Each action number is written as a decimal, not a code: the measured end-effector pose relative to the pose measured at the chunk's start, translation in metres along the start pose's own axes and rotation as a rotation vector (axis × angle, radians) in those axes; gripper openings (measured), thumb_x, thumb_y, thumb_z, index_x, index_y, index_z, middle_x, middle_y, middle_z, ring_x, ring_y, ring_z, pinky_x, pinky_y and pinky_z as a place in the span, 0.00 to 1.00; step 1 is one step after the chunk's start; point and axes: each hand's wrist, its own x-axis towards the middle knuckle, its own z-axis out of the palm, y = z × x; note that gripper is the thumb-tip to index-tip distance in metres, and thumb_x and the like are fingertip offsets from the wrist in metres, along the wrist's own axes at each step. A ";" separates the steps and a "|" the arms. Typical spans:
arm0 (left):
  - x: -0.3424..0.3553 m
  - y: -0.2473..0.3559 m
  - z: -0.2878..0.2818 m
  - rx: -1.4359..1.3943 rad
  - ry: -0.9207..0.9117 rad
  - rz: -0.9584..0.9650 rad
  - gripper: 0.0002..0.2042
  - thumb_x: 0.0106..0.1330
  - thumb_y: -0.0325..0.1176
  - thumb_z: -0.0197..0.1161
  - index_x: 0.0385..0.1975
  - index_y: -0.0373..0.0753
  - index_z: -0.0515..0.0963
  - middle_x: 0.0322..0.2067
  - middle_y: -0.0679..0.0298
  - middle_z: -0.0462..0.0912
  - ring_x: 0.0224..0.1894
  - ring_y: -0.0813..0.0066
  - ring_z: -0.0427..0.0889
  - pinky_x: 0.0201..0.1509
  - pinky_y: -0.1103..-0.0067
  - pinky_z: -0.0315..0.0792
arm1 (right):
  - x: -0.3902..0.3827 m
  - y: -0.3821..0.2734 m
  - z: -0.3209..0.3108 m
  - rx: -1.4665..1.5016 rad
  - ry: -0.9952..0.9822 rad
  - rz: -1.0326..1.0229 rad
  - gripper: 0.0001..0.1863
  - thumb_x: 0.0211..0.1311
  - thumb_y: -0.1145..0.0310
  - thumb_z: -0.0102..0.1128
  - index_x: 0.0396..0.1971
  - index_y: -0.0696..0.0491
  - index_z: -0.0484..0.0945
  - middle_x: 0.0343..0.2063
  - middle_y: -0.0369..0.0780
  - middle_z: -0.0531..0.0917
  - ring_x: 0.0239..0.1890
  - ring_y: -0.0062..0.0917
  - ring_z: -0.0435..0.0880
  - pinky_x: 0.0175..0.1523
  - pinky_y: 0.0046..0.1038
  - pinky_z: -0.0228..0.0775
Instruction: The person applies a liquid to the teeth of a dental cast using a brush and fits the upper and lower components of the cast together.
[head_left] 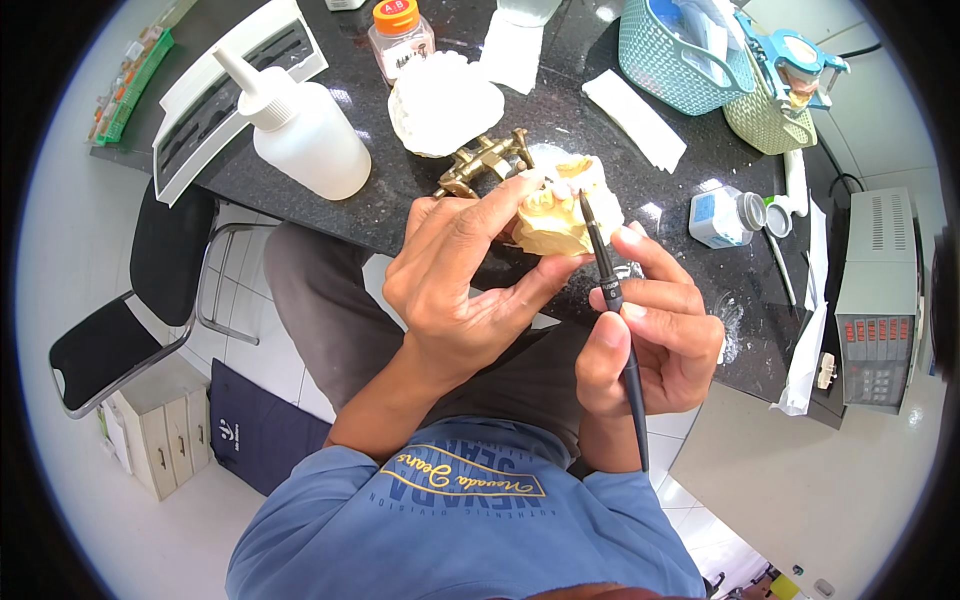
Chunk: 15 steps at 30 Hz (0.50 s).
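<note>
My left hand [445, 275] is closed around a yellow plaster dental model [552, 235], gripped between thumb and fingers above the table's near edge. Whitish teeth show along the model's upper side. A slim black brush [606, 265] is pinched in my right hand [655, 345], its handle slanting down toward my lap. The brush's pointed tip meets or hovers close over the teeth; which of these I cannot tell. Just beyond my left fingers is a brass dental articulator [485, 165], partly hidden by them. Behind it sits a lumpy white plaster cast [445, 103].
On the dark speckled table [560, 110] stand a white squeeze bottle [315, 140], an orange-lidded jar [400, 40] and a blue basket [680, 50]. A small opened bottle [718, 218] is at the right, near a grey control unit [880, 300]. A black chair [120, 350] is at the left.
</note>
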 end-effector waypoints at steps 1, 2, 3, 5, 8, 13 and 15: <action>0.000 0.000 0.000 0.000 -0.001 -0.001 0.26 0.45 0.42 0.78 0.40 0.31 0.80 0.25 0.64 0.82 0.25 0.72 0.78 0.32 0.79 0.67 | 0.000 0.000 0.000 -0.012 -0.009 0.000 0.11 0.52 0.76 0.65 0.32 0.58 0.71 0.24 0.45 0.81 0.38 0.46 0.86 0.50 0.48 0.78; 0.000 0.000 0.000 0.000 -0.001 -0.001 0.26 0.45 0.42 0.78 0.40 0.31 0.80 0.25 0.64 0.82 0.25 0.72 0.78 0.32 0.79 0.67 | 0.000 0.000 0.001 -0.013 -0.009 0.000 0.11 0.52 0.76 0.65 0.32 0.58 0.71 0.24 0.45 0.81 0.38 0.46 0.86 0.50 0.48 0.78; 0.000 0.000 0.000 0.000 -0.001 0.001 0.26 0.45 0.42 0.78 0.40 0.31 0.80 0.25 0.64 0.82 0.25 0.72 0.78 0.32 0.79 0.67 | -0.001 -0.001 0.001 0.009 0.011 0.013 0.11 0.52 0.76 0.65 0.31 0.58 0.71 0.24 0.45 0.81 0.38 0.46 0.86 0.50 0.48 0.78; 0.001 0.000 0.000 0.000 -0.001 0.002 0.26 0.45 0.42 0.78 0.40 0.31 0.80 0.25 0.64 0.82 0.25 0.72 0.78 0.32 0.79 0.67 | -0.002 -0.002 0.001 0.030 0.032 0.026 0.11 0.51 0.77 0.65 0.31 0.58 0.71 0.24 0.45 0.81 0.39 0.46 0.86 0.50 0.48 0.77; 0.001 0.001 -0.001 0.002 -0.005 -0.011 0.26 0.45 0.42 0.78 0.40 0.31 0.80 0.25 0.64 0.82 0.25 0.73 0.78 0.32 0.79 0.67 | -0.001 -0.002 0.000 0.049 0.043 0.033 0.11 0.51 0.77 0.65 0.31 0.58 0.72 0.25 0.45 0.81 0.40 0.45 0.86 0.51 0.47 0.77; 0.000 0.001 -0.002 0.004 -0.009 -0.014 0.25 0.46 0.42 0.78 0.40 0.31 0.80 0.25 0.65 0.82 0.25 0.73 0.78 0.32 0.80 0.67 | 0.001 0.000 -0.001 -0.055 -0.041 -0.008 0.11 0.49 0.78 0.65 0.33 0.57 0.73 0.26 0.45 0.82 0.39 0.43 0.86 0.49 0.44 0.78; 0.000 0.001 -0.001 0.003 -0.005 -0.013 0.25 0.46 0.42 0.78 0.40 0.31 0.80 0.25 0.65 0.82 0.24 0.73 0.78 0.32 0.80 0.67 | 0.000 -0.003 0.001 -0.034 -0.003 0.017 0.11 0.49 0.78 0.65 0.33 0.57 0.73 0.26 0.45 0.82 0.39 0.43 0.86 0.49 0.43 0.78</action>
